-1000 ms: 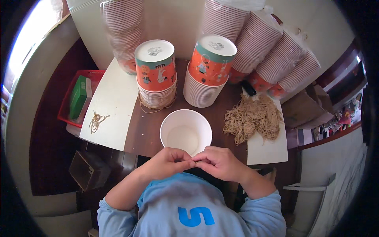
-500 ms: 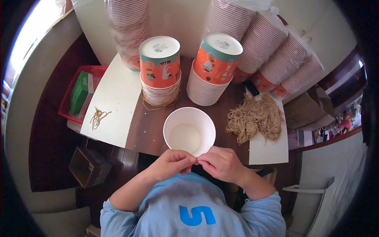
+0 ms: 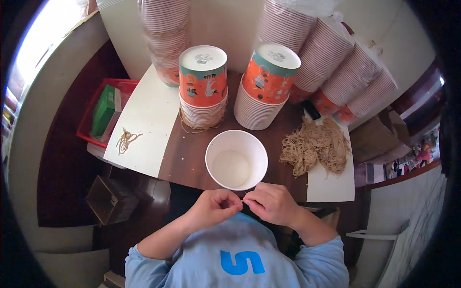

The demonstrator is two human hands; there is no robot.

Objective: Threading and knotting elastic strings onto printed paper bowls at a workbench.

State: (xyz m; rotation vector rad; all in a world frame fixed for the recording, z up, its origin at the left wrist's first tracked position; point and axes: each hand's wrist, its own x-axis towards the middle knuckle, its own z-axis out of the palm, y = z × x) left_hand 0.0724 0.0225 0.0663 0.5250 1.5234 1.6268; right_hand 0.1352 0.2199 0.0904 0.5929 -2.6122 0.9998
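An open white paper tub (image 3: 235,165) sits upright at the near edge of the table, its inside facing me. Just below its rim, my left hand (image 3: 216,207) has thumb and forefinger pinched together. Close beside it, my right hand (image 3: 270,203) is closed in a pinch too, its fingertips almost meeting the left ones. A tiny tan bit, seemingly the end of a string (image 3: 243,202), shows between them; the rest of it is hidden. To the right lies a tangled heap of tan string (image 3: 314,146).
Behind stand two upside-down stacks of orange-and-green tubs, the left stack (image 3: 203,89) wound with string and the right stack (image 3: 266,86) bare. Bagged tubs (image 3: 321,50) lean at the back right. Loose strings (image 3: 127,140) lie left, near a red basket (image 3: 86,117). A box (image 3: 110,199) stands below.
Both hands have shifted slightly down and right in the picture, and their fingertips have parted a little. The view has turned slightly; the tub and stacks keep their places.
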